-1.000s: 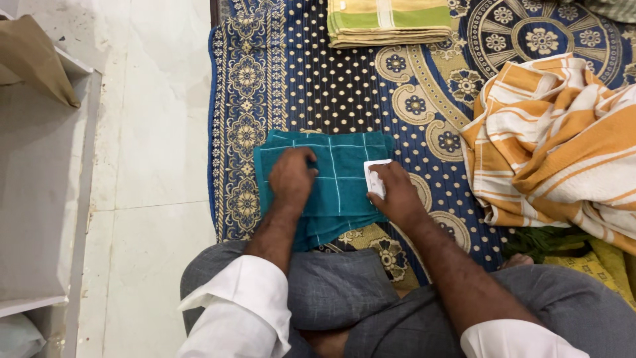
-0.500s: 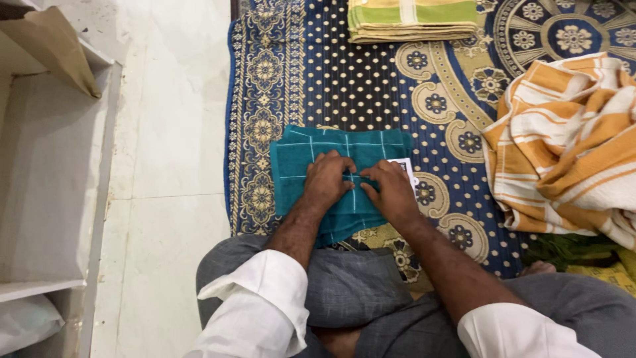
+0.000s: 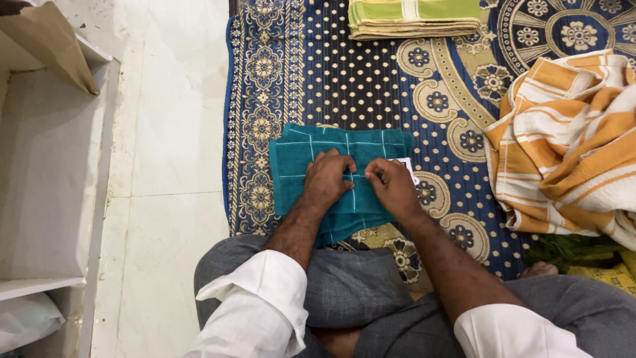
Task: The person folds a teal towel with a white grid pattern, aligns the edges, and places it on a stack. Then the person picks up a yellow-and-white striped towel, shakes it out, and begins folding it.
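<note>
A folded teal towel (image 3: 344,176) is laid on the patterned mat (image 3: 331,73), long axis left to right. The left hand (image 3: 328,179) and right hand (image 3: 392,187) are pressed flat on it, fingers together, nothing clamped. A white tag (image 3: 406,166), earlier pinched by the right hand, is now released.

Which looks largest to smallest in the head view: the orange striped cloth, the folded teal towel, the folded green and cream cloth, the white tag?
1. Orange striped cloth, though cut off by the frame edge.
2. Folded teal towel, partly covered by both hands.
3. Folded green and cream cloth, farther away and cropped, so unsure against the towel.
4. White tag, mostly hidden.
</note>
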